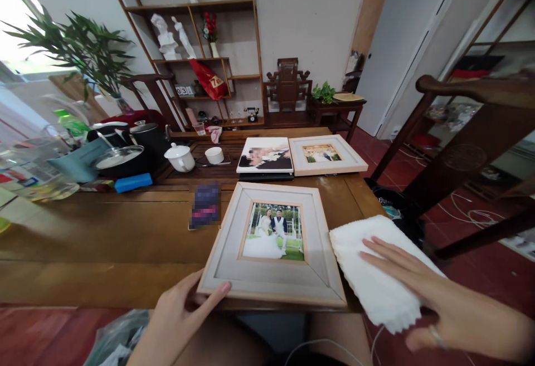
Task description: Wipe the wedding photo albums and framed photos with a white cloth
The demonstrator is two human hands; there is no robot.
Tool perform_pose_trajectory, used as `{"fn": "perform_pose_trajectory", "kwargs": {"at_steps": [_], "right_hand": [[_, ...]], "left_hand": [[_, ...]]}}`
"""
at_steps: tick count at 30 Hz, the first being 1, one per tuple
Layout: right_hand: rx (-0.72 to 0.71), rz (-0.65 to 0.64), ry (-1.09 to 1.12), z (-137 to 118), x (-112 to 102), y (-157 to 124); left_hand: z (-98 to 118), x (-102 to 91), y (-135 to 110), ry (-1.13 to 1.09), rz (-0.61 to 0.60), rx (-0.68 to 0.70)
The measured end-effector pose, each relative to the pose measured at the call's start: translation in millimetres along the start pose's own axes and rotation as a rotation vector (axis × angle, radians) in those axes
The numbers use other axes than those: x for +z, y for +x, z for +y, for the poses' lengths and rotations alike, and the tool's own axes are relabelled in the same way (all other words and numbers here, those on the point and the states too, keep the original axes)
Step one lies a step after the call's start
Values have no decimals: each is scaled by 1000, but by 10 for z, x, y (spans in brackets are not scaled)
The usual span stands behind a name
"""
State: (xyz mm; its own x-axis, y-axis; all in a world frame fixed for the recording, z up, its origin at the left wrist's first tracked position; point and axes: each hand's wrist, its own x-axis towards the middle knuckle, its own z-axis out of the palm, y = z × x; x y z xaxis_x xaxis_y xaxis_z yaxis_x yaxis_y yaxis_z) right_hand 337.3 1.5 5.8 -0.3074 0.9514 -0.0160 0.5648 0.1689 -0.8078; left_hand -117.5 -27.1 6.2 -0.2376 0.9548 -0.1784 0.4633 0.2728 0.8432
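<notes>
A photo frame with a pale wood border lies face up at the table's front edge, its wedding photo in the middle. My left hand grips the frame's near left corner, thumb on the top face and fingers partly hidden below. Just right of the frame is a folded white towel. My right hand holds this towel with long, nearly straight fingers laid across its top; the thumb is at the near edge. Part of the towel reaches past the table edge, beside the frame.
Further back on the table lie a second framed photo and a white-edged photo panel. A blurred-out dark item, a white teapot, a white cup and a blue block stand left. A wooden chair is at right.
</notes>
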Motion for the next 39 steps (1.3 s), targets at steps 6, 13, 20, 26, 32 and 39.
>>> {"fn": "perform_pose_trajectory", "kwargs": {"at_steps": [6, 13, 20, 26, 32, 39], "right_hand": [[-359, -34, -589, 168, 196, 42], [-465, 504, -554, 266, 67, 262], [-673, 559, -555, -228, 263, 846], [-604, 269, -784, -267, 632, 1224], [-543, 254, -798, -122, 622, 1259], [-558, 251, -756, -72, 598, 1273]], "left_hand": [[-110, -15, 450, 117, -11, 382], [-61, 248, 680, 151, 22, 714], [45, 442, 763, 173, -10, 805], [182, 661, 873, 237, -63, 867], [363, 706, 964, 327, -213, 880], [499, 731, 1282, 411, -184, 869]]}}
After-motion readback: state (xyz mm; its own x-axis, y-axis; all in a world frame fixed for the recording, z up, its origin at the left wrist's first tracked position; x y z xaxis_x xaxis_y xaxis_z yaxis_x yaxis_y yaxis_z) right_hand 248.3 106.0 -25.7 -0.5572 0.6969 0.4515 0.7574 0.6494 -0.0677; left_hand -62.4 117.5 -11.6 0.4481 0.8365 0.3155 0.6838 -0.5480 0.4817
